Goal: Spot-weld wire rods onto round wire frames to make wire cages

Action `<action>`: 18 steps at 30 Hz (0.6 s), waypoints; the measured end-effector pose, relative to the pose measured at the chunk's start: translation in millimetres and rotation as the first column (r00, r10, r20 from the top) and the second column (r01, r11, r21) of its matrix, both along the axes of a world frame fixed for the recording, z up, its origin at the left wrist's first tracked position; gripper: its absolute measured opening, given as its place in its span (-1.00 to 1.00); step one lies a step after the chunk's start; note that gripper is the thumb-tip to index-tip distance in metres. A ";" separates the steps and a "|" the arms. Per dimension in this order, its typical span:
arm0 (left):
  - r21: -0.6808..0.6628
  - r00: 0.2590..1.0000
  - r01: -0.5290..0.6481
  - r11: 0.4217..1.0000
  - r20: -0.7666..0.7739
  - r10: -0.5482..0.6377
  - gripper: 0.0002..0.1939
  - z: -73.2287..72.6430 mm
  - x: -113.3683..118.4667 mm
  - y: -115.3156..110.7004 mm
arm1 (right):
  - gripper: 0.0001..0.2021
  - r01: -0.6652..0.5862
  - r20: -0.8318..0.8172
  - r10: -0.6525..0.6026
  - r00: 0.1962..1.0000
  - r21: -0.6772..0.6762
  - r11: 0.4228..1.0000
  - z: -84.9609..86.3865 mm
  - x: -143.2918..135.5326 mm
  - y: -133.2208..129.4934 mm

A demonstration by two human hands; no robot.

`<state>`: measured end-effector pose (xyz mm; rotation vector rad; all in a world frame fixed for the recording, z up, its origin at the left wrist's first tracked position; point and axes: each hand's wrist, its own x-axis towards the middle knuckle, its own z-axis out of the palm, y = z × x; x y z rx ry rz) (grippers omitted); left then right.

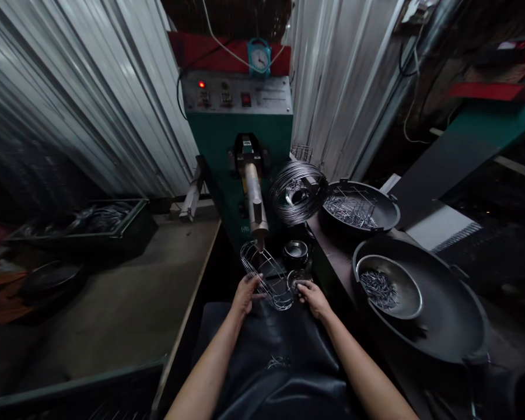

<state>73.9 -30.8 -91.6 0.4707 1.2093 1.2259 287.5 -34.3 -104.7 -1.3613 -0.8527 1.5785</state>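
Note:
A curved wire frame, like an open wire basket or rack, is tilted under the metal electrode arm of a green machine. My left hand grips its left side between thumb and fingers. At the frame's right end, my right hand is closed in a pinch; what lies between its fingertips is too small to make out. Just beyond my right hand stand small round metal dishes. A dark apron covers my lap, with a few short wire pieces lying on it.
A wire coil hangs beside the machine. To the right are a black pan with wire pieces and a larger pan holding a metal bowl of short pieces. A bin stands on the left floor.

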 end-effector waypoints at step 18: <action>-0.130 0.979 -0.104 0.986 0.162 0.125 -0.73 2.4 4.2 0.6 | -0.63 0.028 -0.047 -0.026 0.999 0.055 0.998 -13.3 3.5 1.6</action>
